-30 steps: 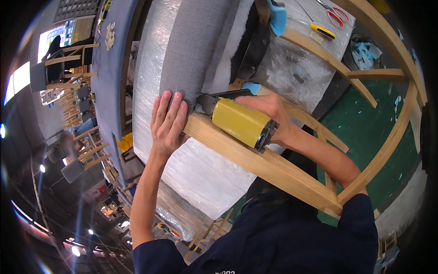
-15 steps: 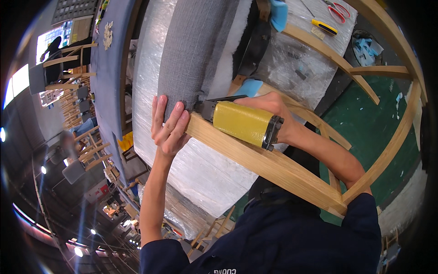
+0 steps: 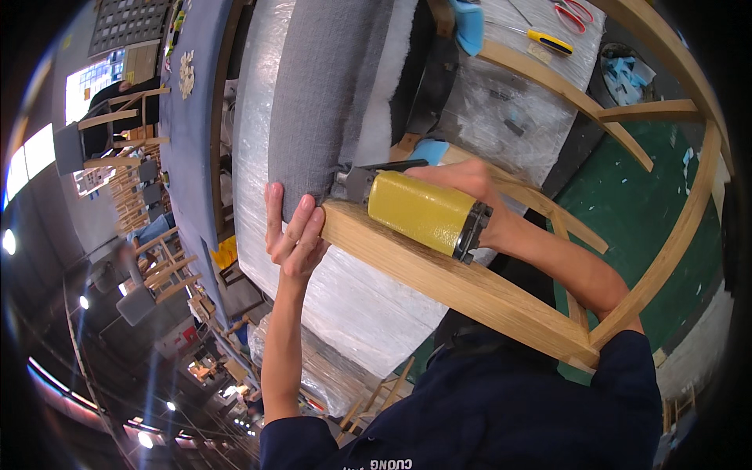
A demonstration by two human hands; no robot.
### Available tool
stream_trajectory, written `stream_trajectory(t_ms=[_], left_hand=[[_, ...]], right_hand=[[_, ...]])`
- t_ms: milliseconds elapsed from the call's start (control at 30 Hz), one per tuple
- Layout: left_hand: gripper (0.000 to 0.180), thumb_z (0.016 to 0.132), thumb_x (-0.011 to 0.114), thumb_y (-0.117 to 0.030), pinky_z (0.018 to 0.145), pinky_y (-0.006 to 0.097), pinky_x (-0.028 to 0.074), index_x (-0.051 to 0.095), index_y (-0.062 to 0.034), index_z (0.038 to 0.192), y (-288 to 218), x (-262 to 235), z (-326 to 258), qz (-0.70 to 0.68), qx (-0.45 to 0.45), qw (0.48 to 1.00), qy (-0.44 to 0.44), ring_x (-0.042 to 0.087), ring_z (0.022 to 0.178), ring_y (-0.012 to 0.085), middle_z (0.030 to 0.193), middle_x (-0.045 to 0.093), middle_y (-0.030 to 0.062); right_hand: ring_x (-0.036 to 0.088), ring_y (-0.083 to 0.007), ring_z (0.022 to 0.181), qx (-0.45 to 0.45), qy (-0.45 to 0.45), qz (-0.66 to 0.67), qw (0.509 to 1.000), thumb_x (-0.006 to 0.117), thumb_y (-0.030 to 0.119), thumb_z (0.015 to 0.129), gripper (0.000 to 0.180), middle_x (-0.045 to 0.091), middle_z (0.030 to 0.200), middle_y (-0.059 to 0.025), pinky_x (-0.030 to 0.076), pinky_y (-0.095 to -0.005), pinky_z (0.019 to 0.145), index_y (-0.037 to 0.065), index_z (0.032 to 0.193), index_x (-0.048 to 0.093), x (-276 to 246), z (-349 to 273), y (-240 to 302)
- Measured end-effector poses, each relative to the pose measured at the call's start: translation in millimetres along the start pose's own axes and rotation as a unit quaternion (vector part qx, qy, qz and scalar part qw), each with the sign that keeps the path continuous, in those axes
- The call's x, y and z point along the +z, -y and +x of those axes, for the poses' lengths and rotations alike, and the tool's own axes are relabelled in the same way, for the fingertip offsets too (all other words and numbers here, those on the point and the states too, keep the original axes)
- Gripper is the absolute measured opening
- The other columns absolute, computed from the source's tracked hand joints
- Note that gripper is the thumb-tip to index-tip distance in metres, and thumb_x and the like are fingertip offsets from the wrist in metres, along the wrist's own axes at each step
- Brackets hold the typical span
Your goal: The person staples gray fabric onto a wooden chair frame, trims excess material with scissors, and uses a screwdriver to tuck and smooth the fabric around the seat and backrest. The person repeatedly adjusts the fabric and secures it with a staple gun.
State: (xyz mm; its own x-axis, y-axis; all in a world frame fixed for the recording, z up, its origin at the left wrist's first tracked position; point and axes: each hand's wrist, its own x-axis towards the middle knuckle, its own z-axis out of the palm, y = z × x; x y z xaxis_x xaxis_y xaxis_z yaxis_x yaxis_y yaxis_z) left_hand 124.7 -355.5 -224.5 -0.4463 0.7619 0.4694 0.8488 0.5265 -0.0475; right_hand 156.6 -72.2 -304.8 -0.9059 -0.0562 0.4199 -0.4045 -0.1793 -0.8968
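A wooden chair frame with a grey upholstered seat [image 3: 325, 94] lies tipped on its side before me. My left hand [image 3: 296, 231] grips the seat's near corner, fingers over the fabric beside the end of a wooden chair leg [image 3: 439, 274]; its thumb is hidden. In my right hand [image 3: 468, 184] is a yellow staple gun [image 3: 419, 213], its handle mostly hidden behind the body. The gun's metal nose points left at the fabric edge, just above the leg joint; whether it touches cannot be told. White padding [image 3: 389, 94] shows along the fabric's edge.
Plastic film covers the worktable [image 3: 368, 313]. At its far right lie a yellow-handled screwdriver [image 3: 550, 41] and red-handled scissors [image 3: 574, 16]. A bin of blue scraps [image 3: 627, 78] stands beyond. Curved chair legs [image 3: 666, 258] arch around my right arm. Blue padding [image 3: 468, 27] wraps one frame part.
The view has shifted slightly. The staple gun's nose sits a little farther up the fabric edge from the leg joint. Both hands keep their holds.
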Motion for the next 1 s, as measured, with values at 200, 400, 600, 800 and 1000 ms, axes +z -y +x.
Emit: stream_trajectory(t_ms=[200, 400, 600, 800, 1000], left_hand=[[0.029, 0.086, 0.074, -0.013, 0.106, 0.063, 0.047, 0.068, -0.0020, 0.112, 1.4, 0.3, -1.4, 0.007, 0.007, 1.000, -0.001, 0.054, 0.122, 0.0574, 0.127, 0.067, 0.0139], [0.035, 0.073, 0.087, -0.022, 0.104, 0.068, 0.045, 0.073, -0.0117, 0.103, -0.5, 1.2, -6.3, 0.002, -0.031, 0.999, -0.031, 0.056, 0.126, 0.0470, 0.121, 0.071, 0.0036], [0.040, 0.079, 0.083, -0.035, 0.110, 0.065, 0.041, 0.072, -0.0125, 0.112, -5.3, -16.9, 7.1, -0.050, -0.071, 0.996, 0.030, 0.053, 0.130, 0.0445, 0.126, 0.069, 0.0056], [0.049, 0.100, 0.058, -0.037, 0.108, 0.058, 0.041, 0.059, 0.0015, 0.130, -34.0, -14.8, -9.8, -0.075, -0.263, 0.941, -0.200, 0.054, 0.130, 0.0408, 0.135, 0.061, 0.0201], [0.051, 0.104, 0.050, -0.031, 0.113, 0.047, 0.036, 0.050, 0.0032, 0.142, -114.5, -8.8, -111.0, -0.179, -0.628, 0.755, 0.062, 0.051, 0.131, 0.0428, 0.138, 0.057, 0.0249]], right_hand=[[0.067, -0.0322, 0.068, -0.011, 0.005, -0.046, 0.999, 0.078, 0.026, 0.073, 0.041, 0.069, 0.083, -0.0156, 0.051, -0.0340, 0.060, -0.001, 0.102, 0.068, 3.0, 1.3, -3.0], [0.066, -0.0337, 0.066, -0.018, 0.049, -0.082, 0.995, 0.075, 0.026, 0.075, 0.039, 0.067, 0.080, -0.0148, 0.050, -0.0347, 0.059, -0.002, 0.100, 0.066, 6.3, 5.8, -1.1], [0.071, -0.0295, 0.075, 0.056, 0.124, -0.078, 0.988, 0.075, 0.017, 0.079, 0.037, 0.071, 0.089, -0.0155, 0.054, -0.0332, 0.067, -0.003, 0.109, 0.067, -35.2, -3.8, 9.7], [0.071, -0.0326, 0.085, 0.305, 0.146, -0.314, 0.887, 0.071, 0.004, 0.069, 0.052, 0.070, 0.094, -0.0219, 0.054, -0.0362, 0.077, -0.002, 0.120, 0.065, -151.5, -118.5, 42.0], [0.068, -0.0361, 0.099, 0.531, 0.115, -0.543, 0.641, 0.083, 0.023, 0.073, 0.055, 0.069, 0.108, -0.0212, 0.056, -0.0434, 0.084, 0.001, 0.118, 0.062, -301.0, -330.8, 86.8]])
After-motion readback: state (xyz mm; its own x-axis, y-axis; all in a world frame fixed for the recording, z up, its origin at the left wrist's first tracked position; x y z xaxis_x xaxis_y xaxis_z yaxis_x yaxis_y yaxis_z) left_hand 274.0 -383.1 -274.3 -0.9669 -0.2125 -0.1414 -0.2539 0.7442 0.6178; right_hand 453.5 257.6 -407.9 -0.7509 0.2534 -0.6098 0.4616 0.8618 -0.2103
